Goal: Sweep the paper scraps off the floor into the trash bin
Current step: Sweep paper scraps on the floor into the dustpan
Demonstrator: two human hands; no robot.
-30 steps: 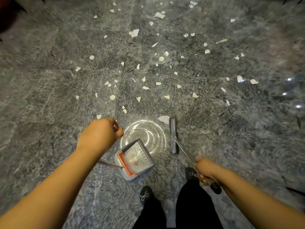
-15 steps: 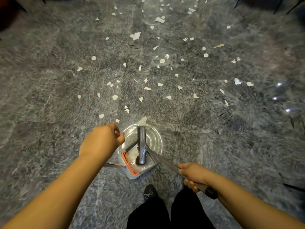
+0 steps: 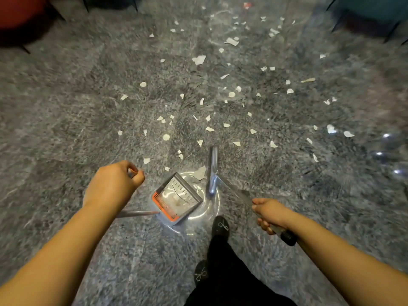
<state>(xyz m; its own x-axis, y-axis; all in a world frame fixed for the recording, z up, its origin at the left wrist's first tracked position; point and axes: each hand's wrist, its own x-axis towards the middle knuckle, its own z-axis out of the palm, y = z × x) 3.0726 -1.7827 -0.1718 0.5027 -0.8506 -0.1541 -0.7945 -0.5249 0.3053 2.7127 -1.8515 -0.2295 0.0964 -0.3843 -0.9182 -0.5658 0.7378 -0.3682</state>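
Left hand (image 3: 112, 184) fist grips dustpan (image 3: 176, 198) handle, frame center. Right hand (image 3: 268, 214) fingers wrap broom (image 3: 213, 168) handle. Scraps (image 3: 207, 129) lie above both hands, upper frame.

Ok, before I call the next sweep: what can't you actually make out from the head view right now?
- Trash bin: not in the head view at all.
- Top of the dustpan handle: covered by the gripping left hand.
- Broom head: motion-blurred, so contact with the large scrap beside it is unclear.
- Dustpan contents: washed out by floor glare.
- Far paper scraps: small and blurred, uncountable.
- Red object: cut by the frame edge.
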